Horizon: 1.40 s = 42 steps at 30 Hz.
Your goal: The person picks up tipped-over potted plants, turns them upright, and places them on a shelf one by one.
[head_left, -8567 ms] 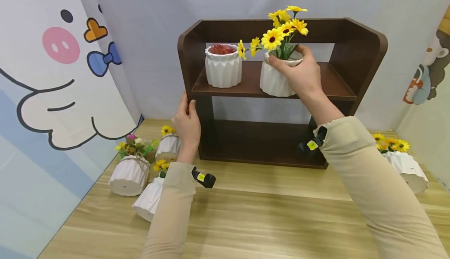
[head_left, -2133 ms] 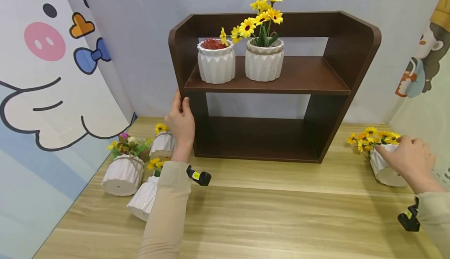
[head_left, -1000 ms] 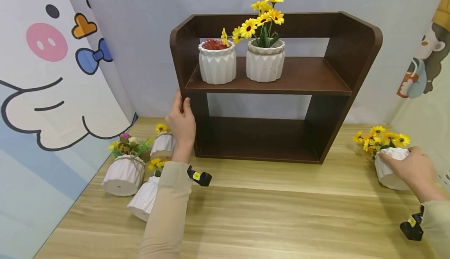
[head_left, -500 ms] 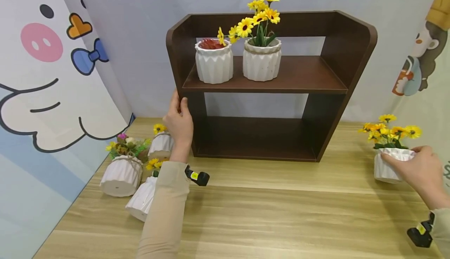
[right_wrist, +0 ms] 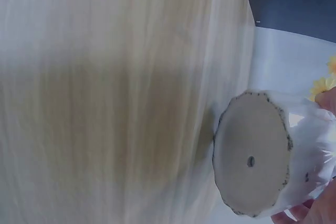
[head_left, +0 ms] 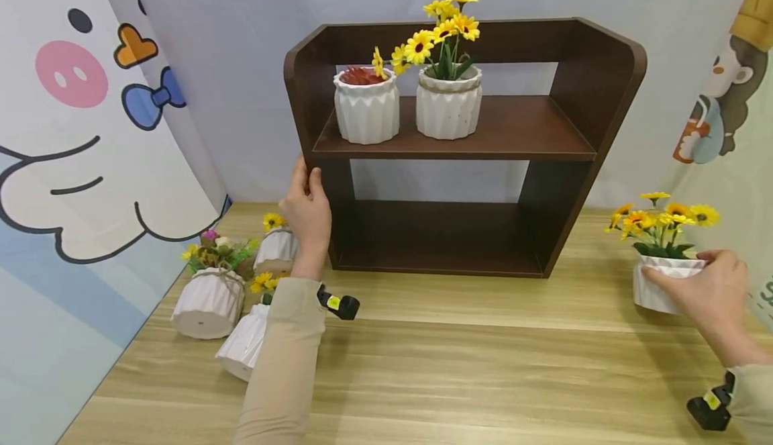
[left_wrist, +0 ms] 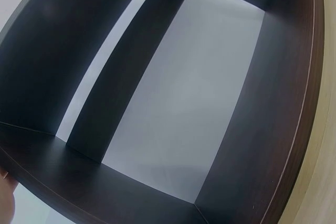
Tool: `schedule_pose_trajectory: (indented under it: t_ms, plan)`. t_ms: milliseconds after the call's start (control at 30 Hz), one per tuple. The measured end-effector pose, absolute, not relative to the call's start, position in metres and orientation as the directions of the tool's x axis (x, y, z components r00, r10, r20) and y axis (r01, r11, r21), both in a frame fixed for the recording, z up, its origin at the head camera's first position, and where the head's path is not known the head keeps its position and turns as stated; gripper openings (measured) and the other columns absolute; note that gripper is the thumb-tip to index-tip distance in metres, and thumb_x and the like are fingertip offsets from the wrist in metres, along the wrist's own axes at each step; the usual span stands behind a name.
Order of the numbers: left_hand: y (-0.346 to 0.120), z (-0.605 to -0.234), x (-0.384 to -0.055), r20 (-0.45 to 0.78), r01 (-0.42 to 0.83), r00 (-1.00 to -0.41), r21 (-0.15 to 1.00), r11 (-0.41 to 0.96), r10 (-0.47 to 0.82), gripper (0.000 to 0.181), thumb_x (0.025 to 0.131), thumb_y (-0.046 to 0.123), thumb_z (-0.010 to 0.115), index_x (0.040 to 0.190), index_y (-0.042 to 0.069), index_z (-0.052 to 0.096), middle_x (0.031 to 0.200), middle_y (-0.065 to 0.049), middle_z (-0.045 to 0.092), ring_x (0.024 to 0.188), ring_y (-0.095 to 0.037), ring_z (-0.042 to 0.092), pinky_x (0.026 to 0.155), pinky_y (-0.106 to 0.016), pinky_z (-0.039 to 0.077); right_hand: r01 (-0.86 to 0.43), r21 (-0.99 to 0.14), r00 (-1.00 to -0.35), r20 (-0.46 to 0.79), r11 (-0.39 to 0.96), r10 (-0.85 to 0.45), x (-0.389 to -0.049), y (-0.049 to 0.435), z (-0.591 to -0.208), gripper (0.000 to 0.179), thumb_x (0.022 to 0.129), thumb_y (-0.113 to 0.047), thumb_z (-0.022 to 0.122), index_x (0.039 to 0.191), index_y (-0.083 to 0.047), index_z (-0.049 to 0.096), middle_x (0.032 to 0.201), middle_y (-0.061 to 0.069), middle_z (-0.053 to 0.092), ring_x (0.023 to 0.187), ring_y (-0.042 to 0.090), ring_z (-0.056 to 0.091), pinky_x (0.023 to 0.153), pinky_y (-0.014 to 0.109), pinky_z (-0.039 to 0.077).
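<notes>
A right hand (head_left: 715,290) grips a white pot (head_left: 653,287), yellow flowers (head_left: 664,223) beyond its fingers; only the right-wrist view reveals the holed base (right_wrist: 247,135). Well apart, the left hand (head_left: 308,220) clasps the shelf's (head_left: 531,123) side.

head view — shelf (head_left: 525,123) from above

Dark brown two-tier shelf (head_left: 525,123) is standing upright. Ridged white pot (head_left: 654,290) with yellow flowers (head_left: 703,215) is over at its 4 o'clock, held up pretty much level.
</notes>
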State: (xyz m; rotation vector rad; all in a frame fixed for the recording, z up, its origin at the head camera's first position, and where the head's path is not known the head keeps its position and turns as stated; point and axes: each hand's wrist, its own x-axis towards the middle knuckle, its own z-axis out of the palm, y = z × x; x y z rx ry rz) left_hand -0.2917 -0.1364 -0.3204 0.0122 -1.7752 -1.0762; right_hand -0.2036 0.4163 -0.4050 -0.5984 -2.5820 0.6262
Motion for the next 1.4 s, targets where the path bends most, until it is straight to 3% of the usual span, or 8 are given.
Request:
schedule_pose_trajectory:
  t_ms: [300,400,633,933,1167,1400]
  plan:
    - [-0.138,-0.323,-0.293,0.742,0.434,-0.479,0.665,0.608,-0.470,0.034,0.092,0.025,0.053,0.123,0.012,0.059,0.108,-0.011,0.066,0.084,-0.027,0.066,0.071,-0.040,0.052,0.303,-0.574,-0.828,0.236,0.761,0.509,-0.180,0.369,-0.367,0.093,0.070,-0.039,0.073,0.127,0.020,0.030,0.123,0.039,0.026,0.111,0.049,0.026,0.080,0.053,0.030]
    - [-0.138,-0.323,-0.294,0.741,0.433,-0.480,0.665,0.608,-0.469,0.035,0.092,0.027,0.053,0.123,0.013,0.059,0.107,-0.011,0.066,0.084,-0.027,0.066,0.071,-0.040,0.052,0.320,-0.602,-0.821,0.209,0.731,0.531,-0.180,0.365,-0.366,0.090,0.071,-0.037,0.073,0.128,0.019,0.032,0.128,0.038,0.023,0.115,0.048,0.024,0.084,0.055,0.029]
    - [-0.137,-0.323,-0.293,0.748,0.433,-0.476,0.657,0.618,-0.462,0.033,0.092,0.027,0.052,0.122,0.014,0.059,0.106,-0.010,0.067,0.082,-0.026,0.066,0.069,-0.039,0.052,0.359,-0.677,-0.794,0.139,0.642,0.591,-0.191,0.366,-0.375,0.097,0.073,-0.040,0.070,0.138,0.011,0.021,0.139,0.029,0.013,0.122,0.046,0.022,0.097,0.056,0.027]
    - [-0.137,-0.325,-0.295,0.738,0.424,-0.483,0.668,0.612,-0.471,0.035,0.091,0.025,0.054,0.126,0.016,0.057,0.103,-0.010,0.068,0.074,-0.027,0.065,0.066,-0.040,0.051,0.374,-0.734,-0.774,0.090,0.568,0.627,-0.195,0.363,-0.380,0.100,0.072,-0.044,0.070,0.139,0.011,0.019,0.138,0.027,0.006,0.127,0.041,0.017,0.102,0.053,0.026]
    - [-0.137,-0.323,-0.294,0.755,0.438,-0.473,0.649,0.622,-0.454,0.034,0.093,0.030,0.051,0.124,0.017,0.058,0.101,-0.010,0.068,0.073,-0.027,0.064,0.064,-0.040,0.050,0.423,-0.731,-0.756,0.041,0.535,0.653,-0.192,0.359,-0.385,0.103,0.071,-0.044,0.071,0.138,0.012,0.016,0.135,0.029,0.005,0.120,0.045,0.022,0.095,0.057,0.032]
    - [-0.137,-0.322,-0.294,0.763,0.452,-0.464,0.641,0.620,-0.451,0.033,0.092,0.026,0.053,0.122,0.016,0.059,0.099,-0.010,0.069,0.073,-0.027,0.065,0.063,-0.040,0.050,0.373,-0.759,-0.801,0.027,0.533,0.598,-0.189,0.364,-0.388,0.109,0.073,-0.047,0.068,0.142,0.006,0.001,0.137,0.028,-0.003,0.126,0.045,0.014,0.101,0.057,0.024]
